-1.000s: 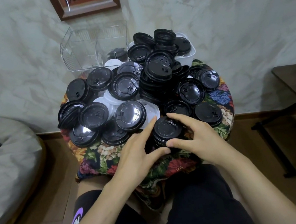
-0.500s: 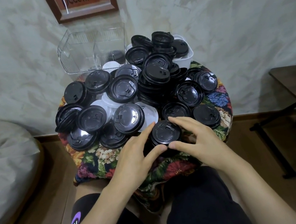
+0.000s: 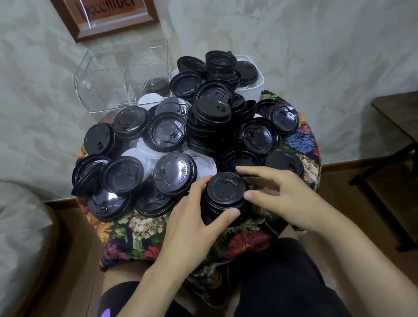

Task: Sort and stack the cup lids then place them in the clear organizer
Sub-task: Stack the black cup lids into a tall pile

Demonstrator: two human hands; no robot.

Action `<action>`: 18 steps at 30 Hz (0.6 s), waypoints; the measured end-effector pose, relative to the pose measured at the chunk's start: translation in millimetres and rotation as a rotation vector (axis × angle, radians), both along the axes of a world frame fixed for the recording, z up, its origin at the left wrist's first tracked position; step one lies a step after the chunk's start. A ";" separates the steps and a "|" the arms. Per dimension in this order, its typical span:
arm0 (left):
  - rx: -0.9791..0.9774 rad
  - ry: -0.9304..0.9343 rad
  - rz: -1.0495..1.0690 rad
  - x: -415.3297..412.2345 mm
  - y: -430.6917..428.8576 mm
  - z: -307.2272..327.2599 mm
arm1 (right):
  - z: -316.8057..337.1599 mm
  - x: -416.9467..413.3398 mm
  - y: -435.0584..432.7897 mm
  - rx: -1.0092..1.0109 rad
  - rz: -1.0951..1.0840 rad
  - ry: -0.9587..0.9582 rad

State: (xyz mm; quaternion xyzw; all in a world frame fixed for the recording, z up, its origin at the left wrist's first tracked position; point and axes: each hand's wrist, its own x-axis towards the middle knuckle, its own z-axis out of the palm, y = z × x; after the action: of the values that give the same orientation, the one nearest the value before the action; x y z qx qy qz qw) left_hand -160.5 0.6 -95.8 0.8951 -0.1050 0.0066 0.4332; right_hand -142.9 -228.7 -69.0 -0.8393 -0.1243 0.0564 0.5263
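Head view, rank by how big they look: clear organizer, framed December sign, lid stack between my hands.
1. The clear organizer and the framed December sign look about alike; the sign is cropped at the top.
2. The lid stack, smallest though nearest.

Right hand [image 3: 284,201] thumb has shifted up the lid stack [image 3: 226,192].

The black lids [image 3: 175,173] are glossy, smooth plastic; the white lids [image 3: 205,164] matt plastic; the clear organizer [image 3: 105,87] ribbed transparent plastic; the floral cloth [image 3: 131,229] coarse woven fabric; the picture frame [image 3: 118,28] brown wood.
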 end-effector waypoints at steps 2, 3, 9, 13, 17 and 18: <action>0.006 -0.012 0.008 0.3 -1.1 0.9 | 8.4 8.0 -4.4 0.032 -0.035 -0.020; 0.010 -0.020 0.010 0.4 -1.8 1.2 | 13.1 13.7 -6.7 0.029 -0.068 -0.046; 0.015 -0.029 0.009 3.3 -6.7 0.4 | 8.0 77.9 -37.4 -0.139 -0.415 -0.235; -0.002 -0.026 0.011 5.6 -6.4 -0.5 | 7.2 118.0 -54.6 -0.404 -0.535 -0.265; 0.001 -0.034 0.019 6.4 -6.5 -1.9 | -2.5 144.2 -65.7 -0.528 -0.502 -0.143; 0.000 -0.031 0.017 6.4 -6.4 -2.2 | -4.3 147.7 -67.8 -0.514 -0.501 -0.115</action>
State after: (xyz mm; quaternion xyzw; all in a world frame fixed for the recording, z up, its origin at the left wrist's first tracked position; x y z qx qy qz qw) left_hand -154.1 -5.8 -98.0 0.8958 -0.1040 0.0245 0.4314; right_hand 4.7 -296.6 -73.2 -0.9503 0.0739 -0.0922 0.2879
